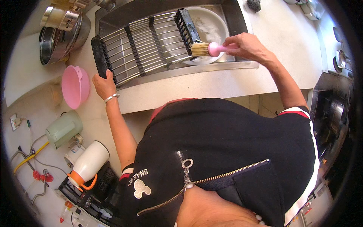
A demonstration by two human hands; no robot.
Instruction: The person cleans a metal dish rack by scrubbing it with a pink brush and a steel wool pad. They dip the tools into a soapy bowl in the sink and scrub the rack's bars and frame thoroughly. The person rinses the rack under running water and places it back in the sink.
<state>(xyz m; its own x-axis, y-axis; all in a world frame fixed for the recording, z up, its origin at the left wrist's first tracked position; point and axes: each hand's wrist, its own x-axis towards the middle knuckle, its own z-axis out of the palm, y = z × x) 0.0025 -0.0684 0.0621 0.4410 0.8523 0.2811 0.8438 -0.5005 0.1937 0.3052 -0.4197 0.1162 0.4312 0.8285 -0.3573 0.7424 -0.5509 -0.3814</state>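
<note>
My left hand (104, 85) grips the near corner of the black end piece of a metal dish drying rack (141, 48), which is held tilted over the sink (238, 17). Pink-handled and pale-bristled, a scrubbing brush (214, 49) is in my right hand (246, 46). Its bristles touch the lower part of the rack's right black end. Under that end, a white basin (211, 24) with some water sits in the sink, partly hidden by the rack's bars.
Left of the sink are a pink plastic basin (75, 86), stacked metal pots (63, 39), a pale green jug (64, 129) and a white-and-orange thermos jug (92, 159). A dark scouring pad (253, 5) lies on the right counter (286, 42). Cords hang at the left wall.
</note>
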